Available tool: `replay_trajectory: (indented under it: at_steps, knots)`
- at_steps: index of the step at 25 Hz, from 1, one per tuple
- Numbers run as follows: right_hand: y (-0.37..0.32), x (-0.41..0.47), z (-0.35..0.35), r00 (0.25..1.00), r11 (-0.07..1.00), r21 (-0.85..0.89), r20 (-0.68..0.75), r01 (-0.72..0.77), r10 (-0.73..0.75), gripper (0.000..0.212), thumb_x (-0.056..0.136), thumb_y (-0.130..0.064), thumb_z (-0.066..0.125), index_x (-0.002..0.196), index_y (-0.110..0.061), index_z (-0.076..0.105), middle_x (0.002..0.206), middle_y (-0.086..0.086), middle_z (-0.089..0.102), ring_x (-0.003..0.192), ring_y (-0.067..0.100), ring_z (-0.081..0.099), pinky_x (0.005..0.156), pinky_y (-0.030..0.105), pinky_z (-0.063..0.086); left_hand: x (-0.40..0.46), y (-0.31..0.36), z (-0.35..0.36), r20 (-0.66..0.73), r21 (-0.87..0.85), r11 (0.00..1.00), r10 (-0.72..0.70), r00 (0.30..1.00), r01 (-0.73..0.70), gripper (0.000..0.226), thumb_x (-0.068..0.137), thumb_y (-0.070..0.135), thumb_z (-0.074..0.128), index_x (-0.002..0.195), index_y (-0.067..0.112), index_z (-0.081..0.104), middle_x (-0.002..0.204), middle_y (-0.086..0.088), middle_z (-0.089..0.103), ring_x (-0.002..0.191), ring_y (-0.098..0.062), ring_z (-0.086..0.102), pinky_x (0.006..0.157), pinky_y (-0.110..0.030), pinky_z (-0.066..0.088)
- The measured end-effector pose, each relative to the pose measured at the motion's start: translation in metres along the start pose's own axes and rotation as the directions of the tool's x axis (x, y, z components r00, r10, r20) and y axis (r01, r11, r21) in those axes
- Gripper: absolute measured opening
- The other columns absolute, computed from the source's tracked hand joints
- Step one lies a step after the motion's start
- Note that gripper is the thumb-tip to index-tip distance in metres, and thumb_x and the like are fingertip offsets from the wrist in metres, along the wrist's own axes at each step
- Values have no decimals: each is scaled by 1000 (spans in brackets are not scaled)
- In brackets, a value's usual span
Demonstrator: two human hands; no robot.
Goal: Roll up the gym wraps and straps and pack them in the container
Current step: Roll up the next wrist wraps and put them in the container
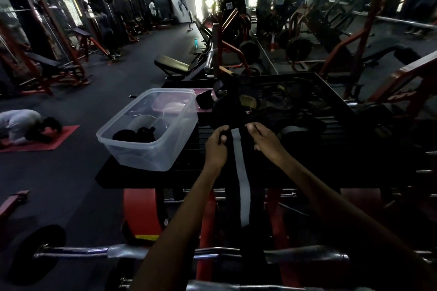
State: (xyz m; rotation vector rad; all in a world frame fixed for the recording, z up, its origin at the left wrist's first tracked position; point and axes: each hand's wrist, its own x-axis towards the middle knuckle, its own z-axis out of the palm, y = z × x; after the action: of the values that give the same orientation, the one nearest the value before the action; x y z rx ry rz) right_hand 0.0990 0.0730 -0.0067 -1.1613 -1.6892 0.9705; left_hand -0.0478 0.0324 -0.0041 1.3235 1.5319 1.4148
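Observation:
A long black gym wrap (pixel 244 186) with a grey stripe down its middle hangs over the front edge of a dark slatted table (pixel 331 149). My left hand (pixel 216 146) pinches its top end on the left side, and my right hand (pixel 266 139) pinches the same end on the right. A clear plastic container (pixel 151 149) stands to the left on the table, with two dark rolled wraps (pixel 134 134) on its floor. More dark wraps and straps (pixel 272 101) lie in a pile behind my hands.
A pink lid (pixel 165 104) lies behind the container. Barbells (pixel 94 251) and red frame parts sit below the table's front. A person kneels on a red mat (pixel 37 142) on the floor at left. Benches and racks fill the room behind.

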Motion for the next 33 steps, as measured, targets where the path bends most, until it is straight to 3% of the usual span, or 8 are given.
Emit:
replay_trajectory:
  at_steps: [3,7,12,17,19,21,27,33]
  knots:
    - [2,2,-2,995,995,-73,-60,69,-73,16,96,-20,51,105,-12,62,74,-11,57,54,-3,54,54,13,43,1,-1,3,37,-12,998,-57,998,57,32,99,8,36,127,7,53,118,-2,56,110,-12,50,89,-21,39]
    - [-2,2,-4,986,993,-25,-118,119,-121,20,94,-12,52,113,-11,59,98,-4,60,84,6,58,71,23,50,5,-8,3,-16,22,998,-54,998,54,26,98,11,43,118,5,58,110,-6,63,105,-22,59,79,-22,44]
    - [-3,2,-5,983,993,50,-152,108,-100,22,90,-9,57,112,-9,60,104,3,61,87,11,58,55,9,49,3,-1,3,23,-19,996,-84,996,84,33,96,12,45,127,10,54,120,-7,61,110,-20,58,94,-30,47]
    - [-2,-1,-3,982,987,10,-96,163,-161,27,83,-4,66,109,-8,62,107,4,64,89,-10,57,72,3,45,5,-6,1,-15,-7,998,-67,998,67,35,95,25,51,125,7,55,121,-10,62,112,-22,58,98,-38,47]
    - [-1,-1,-2,991,991,34,-41,126,-125,30,86,-15,66,115,-13,60,110,-2,60,98,-11,55,83,9,45,6,-7,-1,-58,28,999,-33,998,34,29,94,16,52,122,8,57,119,-8,62,110,-19,57,97,-35,46]
    - [1,1,-1,999,997,65,4,52,-53,32,88,-23,64,119,-18,58,112,-4,57,109,6,55,83,24,50,5,-5,-2,-53,18,1000,-2,999,3,31,92,8,53,122,9,56,119,-7,60,109,-17,55,95,-30,45]
    - [1,0,-4,990,987,82,-49,138,-134,28,82,-4,67,107,-15,61,105,-5,62,101,10,59,79,16,48,2,-3,1,17,-4,999,-41,999,41,31,97,20,47,125,10,53,117,-4,59,113,-19,55,94,-30,45]
    - [5,2,0,996,995,54,-13,87,-86,22,89,-22,63,110,-18,63,105,-3,65,101,14,60,76,18,44,5,-6,2,-3,49,999,-15,1000,15,32,97,13,44,127,11,52,124,-4,57,113,-16,52,100,-32,42]
